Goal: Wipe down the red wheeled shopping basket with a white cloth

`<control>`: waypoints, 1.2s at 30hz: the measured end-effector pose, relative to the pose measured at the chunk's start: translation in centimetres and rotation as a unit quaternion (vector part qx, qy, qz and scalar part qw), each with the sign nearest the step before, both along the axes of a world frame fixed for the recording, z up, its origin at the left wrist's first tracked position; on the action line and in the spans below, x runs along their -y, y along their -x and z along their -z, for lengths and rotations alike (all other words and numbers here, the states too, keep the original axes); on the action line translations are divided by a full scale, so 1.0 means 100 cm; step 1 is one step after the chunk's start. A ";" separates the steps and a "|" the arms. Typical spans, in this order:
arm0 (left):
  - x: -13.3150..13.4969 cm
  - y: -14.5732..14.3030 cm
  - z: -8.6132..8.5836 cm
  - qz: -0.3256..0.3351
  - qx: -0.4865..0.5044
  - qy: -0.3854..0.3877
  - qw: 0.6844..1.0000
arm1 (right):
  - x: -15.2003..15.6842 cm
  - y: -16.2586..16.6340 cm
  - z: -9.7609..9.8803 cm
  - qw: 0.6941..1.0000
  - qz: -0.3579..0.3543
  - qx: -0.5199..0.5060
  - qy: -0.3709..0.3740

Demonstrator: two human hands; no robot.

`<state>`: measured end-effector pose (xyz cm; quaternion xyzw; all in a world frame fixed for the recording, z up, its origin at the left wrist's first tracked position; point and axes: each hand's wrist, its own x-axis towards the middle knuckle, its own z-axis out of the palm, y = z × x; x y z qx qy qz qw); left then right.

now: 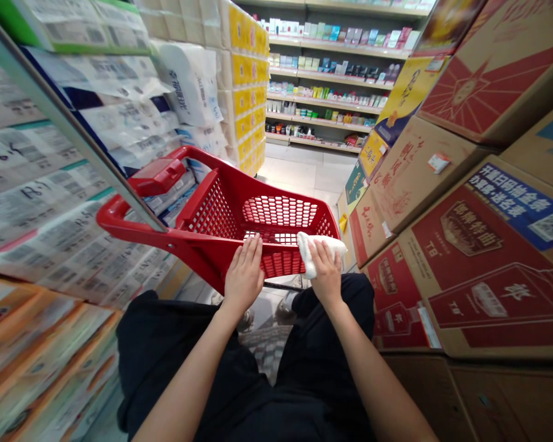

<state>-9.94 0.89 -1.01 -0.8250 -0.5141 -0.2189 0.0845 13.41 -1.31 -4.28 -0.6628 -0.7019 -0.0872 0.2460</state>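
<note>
A red plastic shopping cart basket (pixel 281 212) with perforated walls stands sideways in front of my knees. My left hand (pixel 245 273) lies against its near wall, fingers stretched out close together and fingertips at the top rim. My right hand (pixel 325 270) presses a folded white cloth (pixel 308 253) onto the same rim near the right corner. The fingers of that hand bend over the cloth, and part of the cloth sticks out on both sides. My right palm and the rim beneath the cloth are hidden.
At left, stacked tissue packs (pixel 41 190) rise close to the cart's red handle (pixel 115 215), with a metal pole (pixel 74 123) crossing in front. Stacked cartons (pixel 483 245) stand close on my right. Beyond the tiled floor (pixel 299 162) are shelves (pixel 332 70) of small boxed goods.
</note>
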 end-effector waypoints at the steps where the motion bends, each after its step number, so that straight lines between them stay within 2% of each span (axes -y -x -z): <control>1: 0.000 0.000 0.000 0.000 0.001 0.000 1.000 | 0.000 -0.013 0.003 1.000 0.016 -0.002 -0.001; 5: 0.000 0.000 0.001 -0.002 0.006 -0.001 1.000 | 0.001 -0.050 0.011 0.999 0.036 -0.034 0.005; 9: 0.000 -0.001 0.000 -0.004 0.007 0.001 1.000 | 0.000 -0.047 0.013 0.996 0.060 -0.070 0.009; 13: 0.001 -0.002 0.000 -0.005 0.007 0.004 1.000 | 0.001 -0.006 0.003 0.994 0.086 -0.064 0.026; 19: 0.001 -0.002 0.000 -0.006 0.004 0.002 1.000 | -0.004 0.077 -0.021 0.997 -0.025 -0.055 0.048; 23: 0.001 -0.001 0.000 0.001 0.000 0.008 1.000 | -0.009 0.100 -0.027 0.995 -0.057 -0.062 0.049; 26: 0.001 0.000 0.000 -0.001 0.001 0.004 1.000 | -0.009 0.089 -0.022 0.996 -0.073 -0.035 0.032; 29: 0.001 0.000 0.000 0.000 0.001 0.002 1.000 | -0.006 0.062 -0.013 0.998 -0.064 -0.004 0.011; 36: 0.000 0.001 0.000 0.007 0.013 -0.002 1.000 | -0.001 -0.019 0.004 0.999 0.040 0.002 -0.005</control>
